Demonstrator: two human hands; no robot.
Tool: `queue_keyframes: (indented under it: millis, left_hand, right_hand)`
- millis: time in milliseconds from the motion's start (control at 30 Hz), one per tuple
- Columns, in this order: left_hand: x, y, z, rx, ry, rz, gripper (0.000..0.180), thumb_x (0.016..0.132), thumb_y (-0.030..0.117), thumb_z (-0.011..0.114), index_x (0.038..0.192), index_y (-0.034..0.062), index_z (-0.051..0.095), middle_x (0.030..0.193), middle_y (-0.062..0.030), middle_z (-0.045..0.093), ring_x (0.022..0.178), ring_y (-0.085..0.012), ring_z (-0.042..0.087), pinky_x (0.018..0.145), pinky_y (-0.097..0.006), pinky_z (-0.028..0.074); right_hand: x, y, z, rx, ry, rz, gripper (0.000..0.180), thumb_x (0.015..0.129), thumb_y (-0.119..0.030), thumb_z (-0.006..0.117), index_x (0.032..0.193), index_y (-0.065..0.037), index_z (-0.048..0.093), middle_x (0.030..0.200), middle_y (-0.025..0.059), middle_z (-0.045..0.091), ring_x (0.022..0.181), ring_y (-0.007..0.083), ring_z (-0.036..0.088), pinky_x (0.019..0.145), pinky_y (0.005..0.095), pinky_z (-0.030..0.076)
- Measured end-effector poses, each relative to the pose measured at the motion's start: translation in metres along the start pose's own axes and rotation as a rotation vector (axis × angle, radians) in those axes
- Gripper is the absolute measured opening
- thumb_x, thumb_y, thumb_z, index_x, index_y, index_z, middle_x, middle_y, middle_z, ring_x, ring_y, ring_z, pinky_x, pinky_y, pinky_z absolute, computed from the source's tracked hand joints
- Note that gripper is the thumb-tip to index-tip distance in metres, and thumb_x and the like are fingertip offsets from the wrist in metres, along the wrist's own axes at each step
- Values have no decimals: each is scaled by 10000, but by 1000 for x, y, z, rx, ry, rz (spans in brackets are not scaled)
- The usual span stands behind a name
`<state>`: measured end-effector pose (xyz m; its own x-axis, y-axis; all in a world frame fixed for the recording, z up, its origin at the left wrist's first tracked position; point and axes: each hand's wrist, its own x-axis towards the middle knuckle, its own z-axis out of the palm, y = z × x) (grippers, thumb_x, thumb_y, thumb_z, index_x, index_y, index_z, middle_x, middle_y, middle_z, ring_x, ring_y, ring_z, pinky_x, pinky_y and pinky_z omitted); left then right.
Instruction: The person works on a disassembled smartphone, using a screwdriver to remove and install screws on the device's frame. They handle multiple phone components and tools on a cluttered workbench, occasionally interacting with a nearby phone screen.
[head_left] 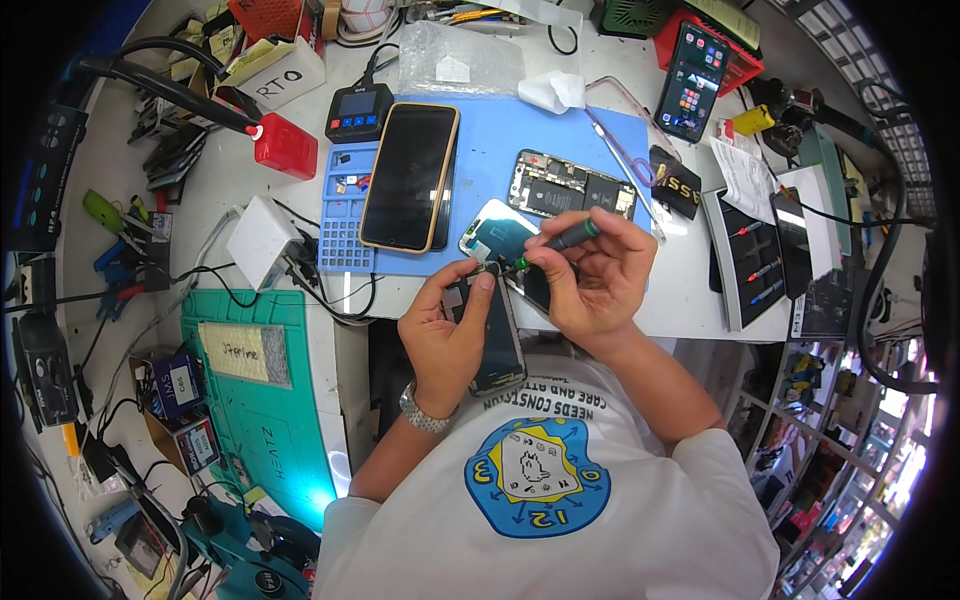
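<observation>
My left hand (pixel 440 335) grips a dark phone screen panel (pixel 500 345) near the table's front edge, thumb on its upper end. In my right hand (pixel 605 275) is a small screwdriver (pixel 574 236) with a dark grey and green handle. Its tip points at the panel's upper end, close to my left thumb; whether it touches cannot be made out. Just beyond, a second screen panel (pixel 497 228) with a shiny back lies on the blue mat (pixel 480 130), partly hidden by my hands. Farther back is an opened phone (pixel 572 184) with its battery and board exposed.
A phone in a tan case (pixel 410 175) covers part of the mat's left side. A black device with a small screen (pixel 358 110) stands behind it. To the right are a lit phone (pixel 692 80) and a tool case (pixel 740 270). A red container (pixel 286 146) stands left.
</observation>
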<state>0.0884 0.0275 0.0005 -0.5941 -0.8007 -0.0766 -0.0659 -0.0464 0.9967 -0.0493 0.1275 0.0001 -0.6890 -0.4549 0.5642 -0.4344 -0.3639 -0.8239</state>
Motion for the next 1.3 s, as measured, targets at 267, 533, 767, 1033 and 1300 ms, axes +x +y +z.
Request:
queue_keyframes:
  millis: [267,533,767,1033,1300]
  left_hand:
    - [0,2,-1,0,-1,-17,302,952,71,824,1206,-67,736,1084,-93,761,965,-91,659,826,-221,515]
    - [1,0,1,18,1,50,297,949,63,823,1203,-64,738,1087,-92,766,967,-89,660,825,-218,515]
    - [1,-1,0,22,-4,52,301,950,73,827,1206,-58,740,1086,-90,768,968,-87,659,826,-222,520]
    - [0,5,-1,-4,-19,-19,300,951,74,825,1208,-56,741,1084,-95,769,971,-94,666,849,-238,524]
    - [1,3,0,29,-9,50,298,950,71,824,1204,-60,741,1086,-99,767,986,-99,669,860,-238,525]
  right_hand:
    - [-1,-3,-1,-26,-76,-67,673,922,195,680,1435,-56,324,1192,257,649,963,256,745,822,339,645]
    - [0,-2,-4,-43,-138,-124,716,911,218,670,1466,-80,329,1206,268,643,978,272,745,823,350,647]
    - [6,-18,-9,-142,-310,-221,703,891,207,694,1494,-86,482,1257,220,657,1090,335,749,902,380,646]
    - [14,-29,-11,-255,-257,-279,576,867,192,730,1374,-59,622,1216,188,665,1077,303,754,834,334,653]
    - [14,-28,-9,-233,-220,-265,510,874,206,705,1339,5,642,1197,199,639,1044,254,748,843,300,671]
